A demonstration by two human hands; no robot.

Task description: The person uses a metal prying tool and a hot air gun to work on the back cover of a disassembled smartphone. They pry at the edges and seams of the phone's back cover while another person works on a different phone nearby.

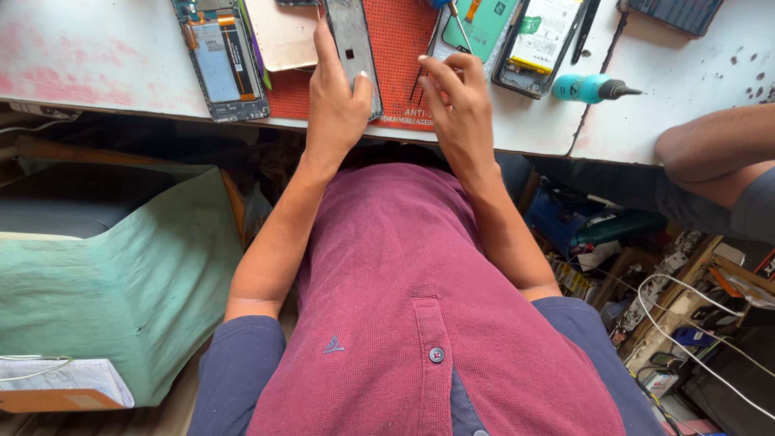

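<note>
The left hand (pixel 337 101) is gripping a dark grey, flat rectangular phone frame (pixel 352 40), fingers wrapped along its left edge and thumb pressing its lower right corner, holding it over a red perforated rubber work mat (pixel 404 48) lying on the white, stained workbench top (pixel 89 56). The right hand (pixel 456 101) is curling its fingers closed around a thin dark pair of tweezers (pixel 417 81), whose tips are pointing down onto the mat just beside the frame.

Things are crowding the hands on both sides. To the left, an opened phone with a grey battery and exposed blue circuit board (pixel 220 60) is lying face-up, its lower end reaching the bench edge, and a beige flat back cover (pixel 282 34) is sitting between it and the frame. To the right, a phone body with a teal panel (pixel 484 24) and another opened phone with a white-and-green labelled battery (pixel 539 40) are lying just past the right hand's knuckles, a slim screwdriver (pixel 458 24) resting across the first. Farther right, a turquoise-handled screwdriver (pixel 593 88) is lying on its side, and another person's bare forearm (pixel 714 145) is resting on the bench corner.
</note>
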